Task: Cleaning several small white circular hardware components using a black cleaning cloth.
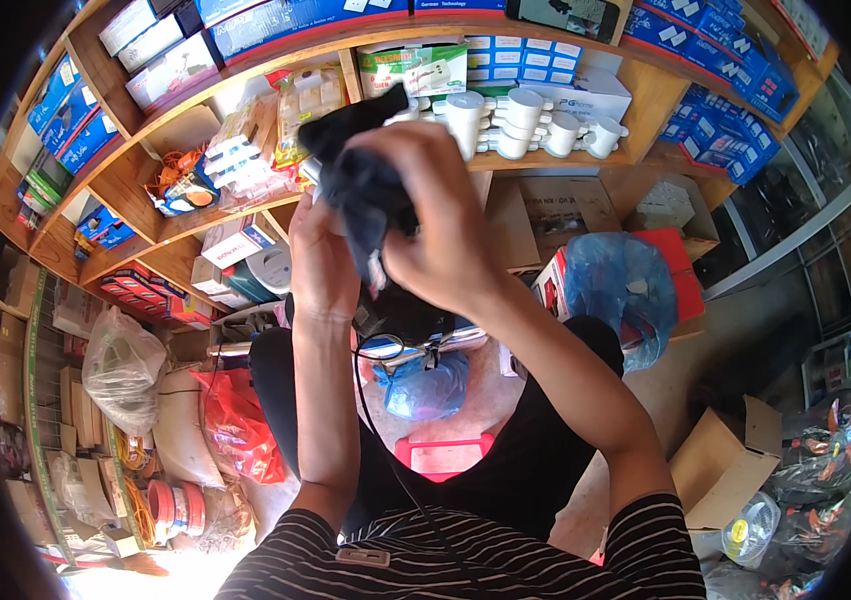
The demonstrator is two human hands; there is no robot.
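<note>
A black cloth (361,191) is bunched in my right hand (444,210), which grips it from the right in front of the shelves. One end of the cloth sticks up to the upper right, and a small pale tag hangs at its lower end. Close behind it, my left hand (324,259) is raised with its fingers curled around a pale object (310,169). Most of that object is hidden by the cloth, so its kind is unclear. Below both hands, a black bag (403,319) sits between my knees.
Wooden shelves (170,225) hold blue boxes (305,30), white plastic junction fittings (523,124) and a phone (568,16). A blue plastic bag (425,386) and a red plastic stool (446,476) are between my legs. An open cardboard box (725,465) stands at right. A black cable (369,412) hangs down before me.
</note>
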